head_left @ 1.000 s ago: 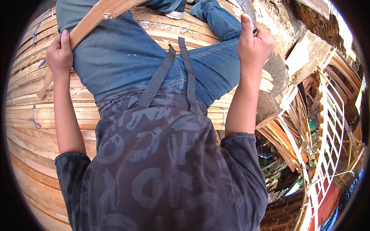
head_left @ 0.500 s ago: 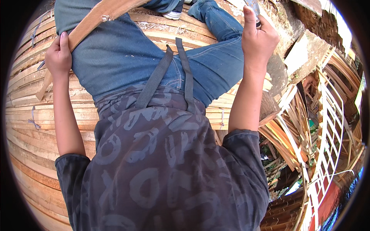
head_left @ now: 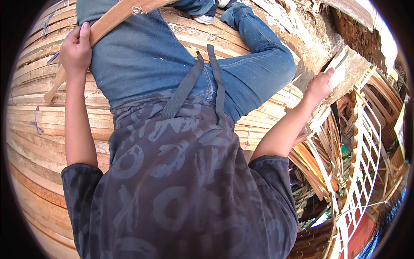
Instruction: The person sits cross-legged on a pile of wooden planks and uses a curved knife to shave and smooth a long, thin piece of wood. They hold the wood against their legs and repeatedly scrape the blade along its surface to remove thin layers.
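Note:
Across my left thigh lies a long, shaped piece of wood [head_left: 113,22], with a narrower end sticking out below my grip and a curl of shaving on its upper face. My left hand [head_left: 76,48] is closed round it, the thumb along its edge. Out to the right, my right hand [head_left: 320,86] is closed round the handle of a knife [head_left: 340,60], its dark, slim blade pointing away from me. The blade is over a pale, flat-topped stone block [head_left: 351,69]; whether it touches the block I cannot tell. The handle is mostly hidden in my fingers.
Stacked wooden strips [head_left: 39,159], some tied with thin string, lie beneath me and to the left. Shavings [head_left: 297,21] are scattered at the far side. On the right are a pale wooden lattice [head_left: 362,164] and a heap of thin wood offcuts [head_left: 317,159].
My right hand has swung outward to the right and down, taking the knife from beside my knee to the stone block. My left hand still grips the wood, shifted slightly in view.

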### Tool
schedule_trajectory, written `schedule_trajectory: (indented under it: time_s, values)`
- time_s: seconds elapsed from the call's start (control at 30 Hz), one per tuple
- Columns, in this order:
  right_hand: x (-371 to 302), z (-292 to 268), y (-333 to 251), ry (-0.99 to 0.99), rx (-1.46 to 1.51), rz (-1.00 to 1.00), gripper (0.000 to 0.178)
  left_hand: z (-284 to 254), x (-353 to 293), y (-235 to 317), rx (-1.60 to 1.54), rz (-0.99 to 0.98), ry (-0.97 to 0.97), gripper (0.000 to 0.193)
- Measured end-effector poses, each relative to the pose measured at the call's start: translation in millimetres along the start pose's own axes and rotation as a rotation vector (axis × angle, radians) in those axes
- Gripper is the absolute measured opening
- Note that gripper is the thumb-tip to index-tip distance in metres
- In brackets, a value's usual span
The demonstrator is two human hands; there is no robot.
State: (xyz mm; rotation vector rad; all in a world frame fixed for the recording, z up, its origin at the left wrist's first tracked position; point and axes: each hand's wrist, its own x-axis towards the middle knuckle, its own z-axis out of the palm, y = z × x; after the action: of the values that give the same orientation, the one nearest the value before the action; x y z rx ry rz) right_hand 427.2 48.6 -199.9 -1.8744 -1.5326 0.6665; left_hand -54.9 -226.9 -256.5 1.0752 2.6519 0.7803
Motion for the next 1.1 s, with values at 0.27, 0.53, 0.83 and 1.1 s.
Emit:
schedule_trajectory:
  time_s: [0.27,0.53,0.83,1.1]
  values:
    - [-82,79,-51,-0.254,-0.094,-0.405,0.058,0,5,-10,0.018,-0.062,-0.079,0.046]
    - [-14,93,-85,-0.074,-0.040,-0.510,0.067,-1,2,-1,0.068,-0.057,-0.039,0.048]
    - [-23,41,-53,-0.146,-0.059,-0.250,0.060,1,3,-6,0.085,-0.036,-0.034,0.047]
    - [-71,99,-82,-0.301,-0.134,-0.477,0.055,2,4,-7,0.039,-0.074,-0.025,0.048]
